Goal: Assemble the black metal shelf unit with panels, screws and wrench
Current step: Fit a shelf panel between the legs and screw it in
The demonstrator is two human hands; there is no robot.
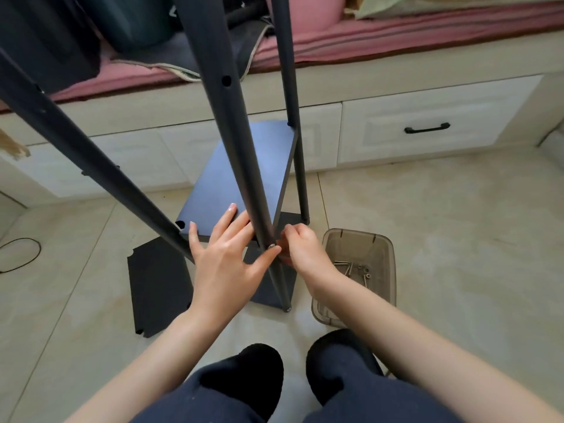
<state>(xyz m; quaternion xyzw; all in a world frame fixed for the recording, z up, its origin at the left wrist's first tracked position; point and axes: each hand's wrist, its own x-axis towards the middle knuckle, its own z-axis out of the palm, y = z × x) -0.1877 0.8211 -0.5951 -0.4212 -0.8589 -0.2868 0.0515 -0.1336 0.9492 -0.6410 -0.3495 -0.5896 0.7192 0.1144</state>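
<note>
The tops of the black posts run out of the upper edge of the view, so the full height of the shelf unit [244,166] cannot be seen. Whatever the right hand [300,247] pinches is hidden behind its curled fingers and the near post [241,154]; whether it is a nut or a tool cannot be told. The small parts in the clear plastic bin [381,248], just right of the right hand, are hard to make out: long screws [348,268] and a few nuts, it seems.

The left hand [227,254] lies spread and flat on the near edge of the shelf panel [241,178], fingers straight, its thumb stretched toward the screw head [271,246] that shows on the near post. The right hand sits close against the other side of that post, fingers bunched at the joint. The two hands are nearly touching, with the post between them.

A loose panel [158,285] lies flat on the tiled floor below the left hand. Another post [91,160] slants up to the left of the left hand.
</note>
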